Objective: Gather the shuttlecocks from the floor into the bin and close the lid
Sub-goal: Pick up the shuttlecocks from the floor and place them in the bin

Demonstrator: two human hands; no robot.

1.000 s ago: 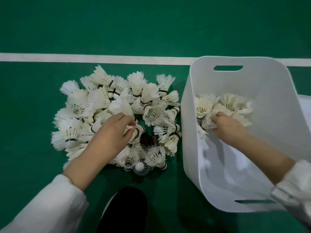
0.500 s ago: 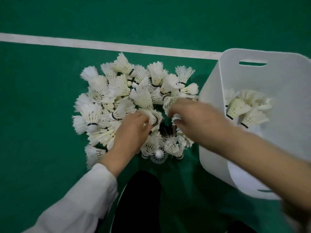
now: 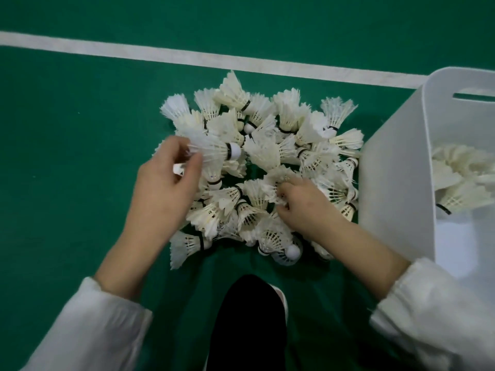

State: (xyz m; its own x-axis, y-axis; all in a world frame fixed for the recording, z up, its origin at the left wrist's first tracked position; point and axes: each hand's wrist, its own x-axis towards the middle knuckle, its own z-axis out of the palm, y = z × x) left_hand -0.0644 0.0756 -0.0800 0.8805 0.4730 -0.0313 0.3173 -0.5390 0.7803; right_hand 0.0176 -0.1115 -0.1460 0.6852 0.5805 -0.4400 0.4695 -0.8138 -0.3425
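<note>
Dozens of white feather shuttlecocks (image 3: 270, 162) lie heaped in one pile on the green floor (image 3: 67, 129), just this side of a white court line (image 3: 214, 58). Immediately right of the pile, touching or nearly touching its edge, stands a white bin (image 3: 396, 183), open at the top, with a handle slot (image 3: 474, 97) cut in its far wall. A smaller batch of shuttlecocks (image 3: 460, 183) lies inside the bin against its far side. The left hand (image 3: 163, 183) is at the left edge of the pile, fingers curled, pinching the feather skirt of one raised shuttlecock (image 3: 214, 152), whose cork points right over the heap. A second white cork (image 3: 178, 168) shows between the fingers of that hand; how it is held cannot be told. The right hand (image 3: 305, 202) rests on the near right part of the pile, fingers bent and closed into the feathers of a shuttlecock (image 3: 278, 178) that lies among the others. Both forearms are bare up to white sleeves (image 3: 88, 330) pushed back from the wrists. A black shape (image 3: 246, 322) with a pale edge sits at lower centre between the arms; whether it is a shoe or a knee cannot be told.
</note>
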